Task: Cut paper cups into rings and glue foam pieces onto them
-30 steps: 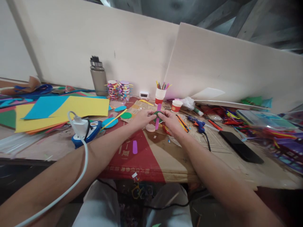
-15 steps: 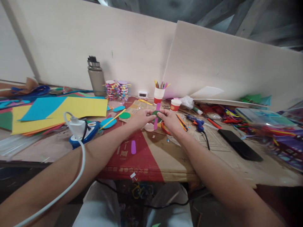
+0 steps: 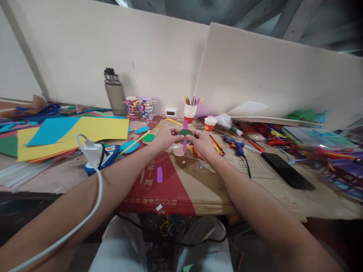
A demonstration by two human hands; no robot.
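Observation:
Between my two hands is a green paper disc (image 3: 185, 132) with purple strips (image 3: 185, 145) standing out from its near and far sides. My left hand (image 3: 168, 137) pinches the disc's left edge, and the fingers of my right hand (image 3: 200, 140) close on its right edge. Just below them, a white round piece (image 3: 178, 150) lies on the cardboard. A loose purple strip (image 3: 160, 175) rests nearer to me on the red print. Left of my left hand lies another green disc (image 3: 148, 138), partly covered by the hand.
Behind stand a cup of pencils (image 3: 190, 112) and a red-and-white paper cup (image 3: 210, 124). A blue glue gun (image 3: 237, 146) and a black phone (image 3: 287, 170) lie at right. Coloured paper sheets (image 3: 104, 127), a bottle (image 3: 115, 92) and a power strip with a white cable (image 3: 95, 153) are at left.
The green disc has shifted slightly left and up, and more of its face shows between my hands. Both hands keep their pinch on it.

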